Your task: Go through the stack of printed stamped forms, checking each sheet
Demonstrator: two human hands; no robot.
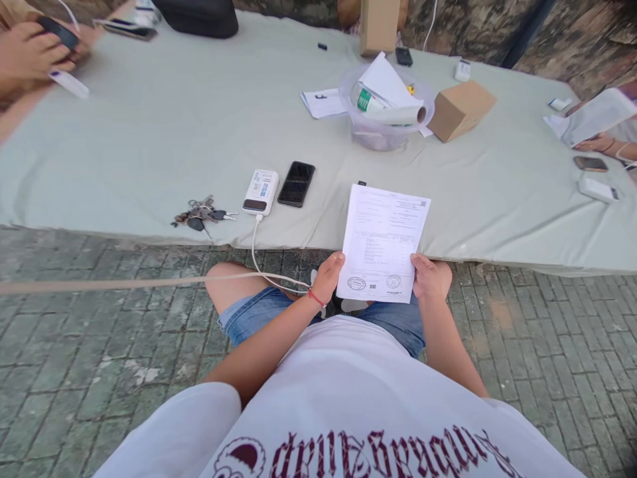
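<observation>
Head view: the left hand (327,277) and right hand (428,277) each pinch a bottom corner of the printed sheet (382,242), holding it flat for reading. Beyond the left hand lie a power bank (261,192) and a phone (296,183).

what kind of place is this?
Likely an outdoor, makeshift work spot: brick paving underfoot, a rough stone wall behind, and a grey cloth spread low as a surface. Both hands, left hand and right hand, hold a printed sheet.

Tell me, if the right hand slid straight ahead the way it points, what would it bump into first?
The right hand, holding the printed sheet with the left hand, points toward the grey cloth. It would probably meet the cloth's near edge first; farther along lies the cardboard box, though depth is unclear.
</observation>
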